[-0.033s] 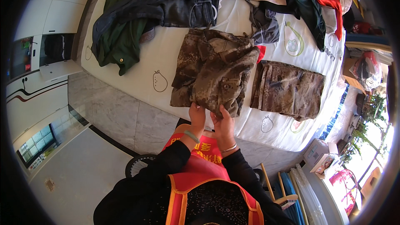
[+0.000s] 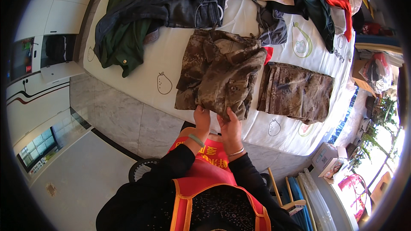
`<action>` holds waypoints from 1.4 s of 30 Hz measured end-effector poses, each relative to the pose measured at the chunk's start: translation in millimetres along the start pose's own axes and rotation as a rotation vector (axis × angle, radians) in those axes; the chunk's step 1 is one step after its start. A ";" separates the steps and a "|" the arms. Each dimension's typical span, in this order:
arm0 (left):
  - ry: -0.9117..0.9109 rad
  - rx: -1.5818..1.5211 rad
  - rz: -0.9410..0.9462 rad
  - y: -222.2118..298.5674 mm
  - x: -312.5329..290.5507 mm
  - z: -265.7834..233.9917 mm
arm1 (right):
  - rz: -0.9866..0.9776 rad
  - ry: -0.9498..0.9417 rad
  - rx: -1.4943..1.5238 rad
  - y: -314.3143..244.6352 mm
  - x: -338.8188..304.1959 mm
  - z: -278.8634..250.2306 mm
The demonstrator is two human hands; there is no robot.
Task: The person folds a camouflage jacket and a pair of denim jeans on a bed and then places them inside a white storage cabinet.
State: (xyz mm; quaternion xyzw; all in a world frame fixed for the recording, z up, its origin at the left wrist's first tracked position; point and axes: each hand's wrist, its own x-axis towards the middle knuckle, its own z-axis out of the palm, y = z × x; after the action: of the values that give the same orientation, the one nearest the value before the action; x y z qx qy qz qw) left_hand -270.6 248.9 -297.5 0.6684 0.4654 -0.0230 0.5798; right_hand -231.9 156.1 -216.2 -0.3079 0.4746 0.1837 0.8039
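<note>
A brown camouflage jacket (image 2: 220, 70), partly folded, lies on the white printed bedsheet (image 2: 141, 92) in front of me. At its near edge my left hand (image 2: 202, 117) grips the cloth, thumb on top and fingers tucked under. Just to the right, my right hand (image 2: 230, 126) pinches the same edge, its fingertips partly hidden by the fabric. To the right of the jacket rests a neatly folded camouflage garment (image 2: 296, 92). A bit of red cloth (image 2: 268, 54) shows between the two.
Dark jeans (image 2: 184, 4) lie over a green garment (image 2: 115, 49) at the far left. A grey garment (image 2: 272, 25) and a heap with a black garment (image 2: 319, 8) are at the far right. A wooden-framed folding stool (image 2: 293, 205) and cardboard box (image 2: 327, 158) stand at the near right.
Almost nothing differs. Both hands keep hold of the jacket's near edge, and the right hand has shifted very slightly.
</note>
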 end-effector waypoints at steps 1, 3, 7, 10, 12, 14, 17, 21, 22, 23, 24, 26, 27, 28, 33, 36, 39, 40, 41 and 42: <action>-0.022 -0.190 -0.068 0.7 -0.5 0.9 | 0.003 -0.009 -0.004 -2.9 -0.1 0.8; -0.043 -0.386 -0.154 1.8 -3.7 2.0 | 0.011 -0.017 -0.003 -4.8 -0.1 0.0; -0.133 -0.402 -0.223 20.4 -17.7 -2.5 | 0.018 -0.019 0.004 -10.0 3.5 -5.1; -0.330 -0.458 -0.315 1.3 -8.6 -12.5 | 0.038 -0.028 -0.015 -15.3 3.4 -9.1; -0.460 -0.478 -0.348 -11.6 -0.1 -16.9 | 0.063 -0.037 -0.024 -19.7 3.8 -12.6; -0.558 -0.457 -0.343 -9.7 3.2 -18.4 | 0.085 -0.054 -0.015 -23.8 6.0 -16.6; -0.257 -0.630 -0.404 9.4 -15.0 1.8 | 0.103 -0.053 0.006 -17.8 11.4 -20.9; -0.184 -0.495 -0.159 -4.9 -26.9 16.3 | 0.102 -0.075 0.026 -14.1 9.8 -15.1; -0.173 -0.300 -0.040 -3.5 -27.3 18.8 | 0.098 -0.079 0.031 -14.5 8.9 -14.7; -0.204 -0.089 0.076 -2.4 -27.2 18.5 | 0.104 -0.084 0.027 -13.9 9.5 -15.7; -0.210 0.119 0.195 -1.5 -27.7 17.4 | 0.111 -0.089 0.023 -12.9 10.8 -17.3; -0.304 0.572 0.432 15.2 -28.5 6.4 | 0.120 -0.081 0.018 -12.7 11.7 -18.5; -0.321 0.585 0.439 12.8 -26.9 7.4 | 0.122 -0.068 0.015 -13.1 11.4 -18.9; -0.335 0.598 0.445 8.2 -24.6 7.4 | 0.128 -0.056 0.012 -12.3 10.7 -18.8; -0.445 0.758 0.449 -11.8 -11.4 8.1 | 0.116 -0.044 0.004 -11.4 9.3 -18.4; -0.365 0.497 0.358 -33.7 -6.8 13.1 | 0.087 -0.046 0.012 -13.4 6.5 -14.1; -0.222 -0.210 -0.001 -41.2 -8.3 24.0 | 0.063 -0.063 -0.010 -21.3 3.4 -9.6; -0.235 -0.359 -0.132 -23.5 -9.1 23.5 | 0.055 -0.067 -0.019 -24.3 3.9 -12.2; -0.241 -0.509 -0.263 -13.5 -8.6 20.6 | 0.060 -0.080 -0.033 -27.0 4.3 -15.5; -0.288 -0.459 -0.265 -13.3 -8.9 17.7 | 0.066 -0.094 -0.047 -31.1 5.3 -23.0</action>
State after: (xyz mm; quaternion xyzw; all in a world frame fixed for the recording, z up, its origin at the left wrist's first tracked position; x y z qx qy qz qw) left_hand -275.3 228.2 -308.3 0.4433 0.4545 -0.0874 0.7676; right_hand -226.0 117.6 -219.1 -0.3020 0.4417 0.2355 0.8114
